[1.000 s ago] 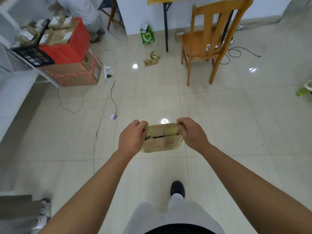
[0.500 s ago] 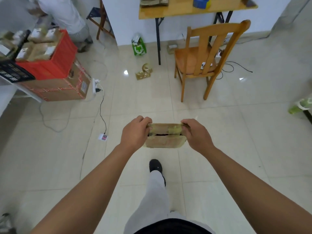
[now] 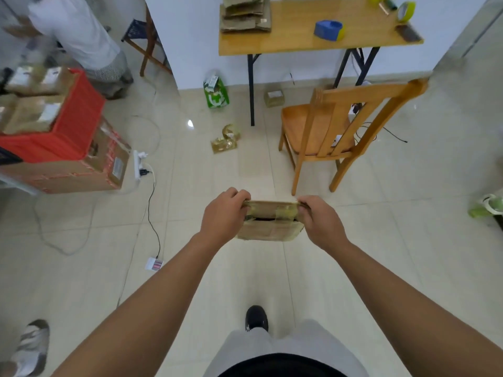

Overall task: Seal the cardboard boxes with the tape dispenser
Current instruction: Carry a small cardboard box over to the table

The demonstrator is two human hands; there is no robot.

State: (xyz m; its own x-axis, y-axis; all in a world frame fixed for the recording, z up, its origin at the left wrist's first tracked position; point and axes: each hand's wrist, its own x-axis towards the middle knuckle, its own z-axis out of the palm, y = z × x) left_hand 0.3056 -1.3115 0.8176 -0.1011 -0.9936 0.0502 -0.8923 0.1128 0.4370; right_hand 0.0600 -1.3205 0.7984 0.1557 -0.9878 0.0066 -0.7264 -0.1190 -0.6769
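Observation:
I hold a small flat cardboard box [image 3: 272,223] in front of me above the tiled floor, its top patched with yellowish tape and a dark slit showing along the seam. My left hand [image 3: 224,212] grips its left end and my right hand [image 3: 318,221] grips its right end. Far ahead, a blue tape dispenser [image 3: 328,29] lies on a wooden table [image 3: 294,40], beside a stack of flattened cardboard boxes [image 3: 245,13]. A yellow tape roll [image 3: 407,9] stands at the table's far right.
A wooden chair [image 3: 340,129] stands before the table. At left, a red crate [image 3: 73,123] of parcels sits on a large cardboard box [image 3: 81,175], with a power strip and cables trailing over the floor. Crumpled tape [image 3: 226,138] lies ahead. Another person [image 3: 79,36] bends at far left.
I have walked forward: the chair and table are nearer, and the tabletop with the dispenser has come into view. Both hands keep the same hold on the box.

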